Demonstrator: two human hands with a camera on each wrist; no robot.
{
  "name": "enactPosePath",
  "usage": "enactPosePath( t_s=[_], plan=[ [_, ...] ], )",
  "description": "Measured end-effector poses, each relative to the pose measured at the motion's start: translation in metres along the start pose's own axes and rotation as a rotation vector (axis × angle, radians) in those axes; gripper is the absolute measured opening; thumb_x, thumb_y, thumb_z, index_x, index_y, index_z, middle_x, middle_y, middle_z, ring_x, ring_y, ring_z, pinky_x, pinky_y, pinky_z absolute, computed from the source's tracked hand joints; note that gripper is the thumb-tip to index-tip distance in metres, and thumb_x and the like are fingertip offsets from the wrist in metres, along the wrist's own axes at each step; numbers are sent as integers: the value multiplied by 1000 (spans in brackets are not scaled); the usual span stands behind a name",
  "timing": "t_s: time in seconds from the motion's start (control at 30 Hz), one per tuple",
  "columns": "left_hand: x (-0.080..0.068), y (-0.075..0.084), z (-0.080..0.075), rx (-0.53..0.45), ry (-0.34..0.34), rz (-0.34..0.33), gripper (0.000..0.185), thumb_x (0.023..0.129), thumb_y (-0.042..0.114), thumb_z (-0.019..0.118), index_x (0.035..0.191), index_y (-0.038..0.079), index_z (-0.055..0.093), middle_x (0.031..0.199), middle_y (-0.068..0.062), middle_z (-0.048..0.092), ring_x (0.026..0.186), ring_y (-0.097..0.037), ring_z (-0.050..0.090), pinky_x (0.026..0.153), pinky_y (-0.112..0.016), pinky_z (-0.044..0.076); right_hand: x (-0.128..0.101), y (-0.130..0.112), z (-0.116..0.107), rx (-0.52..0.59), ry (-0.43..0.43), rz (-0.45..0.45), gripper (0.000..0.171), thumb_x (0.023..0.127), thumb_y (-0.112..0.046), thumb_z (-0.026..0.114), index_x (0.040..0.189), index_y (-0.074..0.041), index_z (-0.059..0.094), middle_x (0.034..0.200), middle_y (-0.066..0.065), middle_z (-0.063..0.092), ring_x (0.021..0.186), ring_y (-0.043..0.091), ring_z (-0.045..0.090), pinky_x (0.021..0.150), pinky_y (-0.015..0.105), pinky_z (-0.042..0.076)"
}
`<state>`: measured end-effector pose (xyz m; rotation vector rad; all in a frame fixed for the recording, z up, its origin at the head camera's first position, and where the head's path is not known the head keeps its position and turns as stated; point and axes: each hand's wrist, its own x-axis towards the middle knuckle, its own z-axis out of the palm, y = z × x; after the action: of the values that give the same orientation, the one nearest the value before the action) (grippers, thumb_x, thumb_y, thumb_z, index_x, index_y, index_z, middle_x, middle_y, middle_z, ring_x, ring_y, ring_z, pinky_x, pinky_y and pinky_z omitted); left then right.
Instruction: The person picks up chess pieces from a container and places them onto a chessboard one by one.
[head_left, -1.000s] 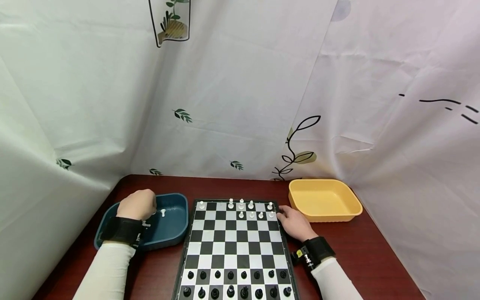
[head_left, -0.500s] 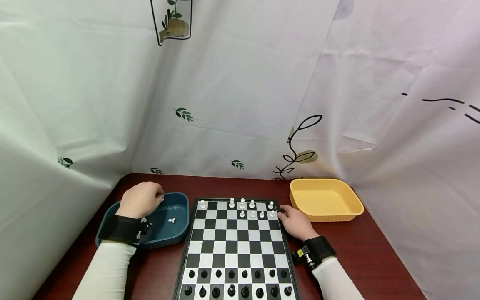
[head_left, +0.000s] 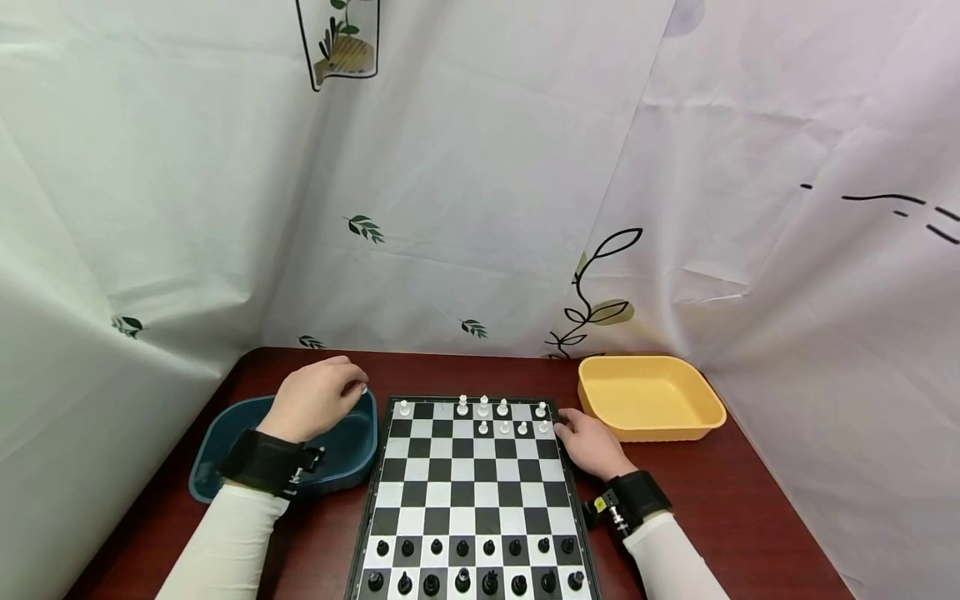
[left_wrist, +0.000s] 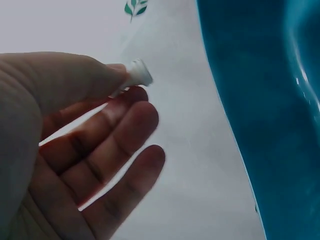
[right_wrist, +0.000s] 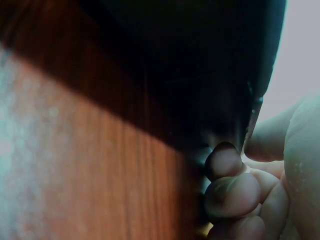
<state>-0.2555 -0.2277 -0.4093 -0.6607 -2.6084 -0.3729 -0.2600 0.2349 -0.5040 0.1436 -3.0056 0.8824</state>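
Between thumb and index fingertip my left hand (head_left: 318, 400) pinches a small white chess piece (left_wrist: 139, 73), its round base poking out. The other fingers are loosely bent. This hand is over the far right part of the blue tray (head_left: 367, 446), left of the chessboard (head_left: 462, 471). My right hand (head_left: 590, 446) grips the board's right edge near its far corner, thumb on top and fingers curled against the side. White pieces (head_left: 483, 408) stand in part of the two far rows, a lone white piece (head_left: 404, 408) at the far left corner.
Black pieces (head_left: 462, 579) fill the two near rows of the board. A yellow tray (head_left: 651, 425) stands beyond my right hand at the back right. The reddish-brown table (head_left: 720, 500) ends at a pale patterned cloth (head_left: 450, 167) behind.
My left hand has risen from inside the blue tray and moved right with the white piece. A white piece lying in the tray no longer shows. The right hand stays put.
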Motion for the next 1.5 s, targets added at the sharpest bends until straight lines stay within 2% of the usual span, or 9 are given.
enactPosePath(
  t_s=[0.17,0.47,0.8,1.1,1.33,1.5],
  plan=[
    [5,13,8,3,11,71,6,98,8,84,102,13,84,95,-1,75,82,-16,71,71,-39,61,-1,0,0,3,-2,9,43,113,-23,60,146,4,67,119,15,77,102,27,72,96,55,57],
    [7,28,19,18,-30,88,9,95,7,86,102,13,85,95,0,74,82,-15,71,73,-36,62,-1,3,2,6,5,-1,43,112,-22,61,145,4,67,115,13,77,100,26,71,94,54,57],
    [11,42,25,4,-47,154,7,98,9,84,100,15,83,94,2,71,81,-12,67,72,-33,59,-2,1,0,-2,18,-33,45,111,-26,61,141,6,68,113,15,77,97,27,71,90,53,57],
    [20,60,32,19,-57,234,9,96,9,86,101,16,83,93,3,70,80,-12,68,70,-31,58,1,0,-1,3,7,-19,44,112,-23,60,145,5,67,120,16,77,105,30,73,97,57,56],
    [27,78,43,13,-111,255,8,98,8,85,102,15,85,93,3,72,82,-13,70,73,-31,61,-1,-2,0,3,15,-25,44,110,-22,61,142,6,67,115,15,77,99,28,72,92,54,57],
    [31,90,52,0,-159,260,8,98,11,86,102,17,85,89,5,70,77,-10,65,70,-30,58,-1,-1,0,13,2,-8,44,111,-22,60,145,6,66,116,15,77,101,27,72,95,55,57]
  ],
)
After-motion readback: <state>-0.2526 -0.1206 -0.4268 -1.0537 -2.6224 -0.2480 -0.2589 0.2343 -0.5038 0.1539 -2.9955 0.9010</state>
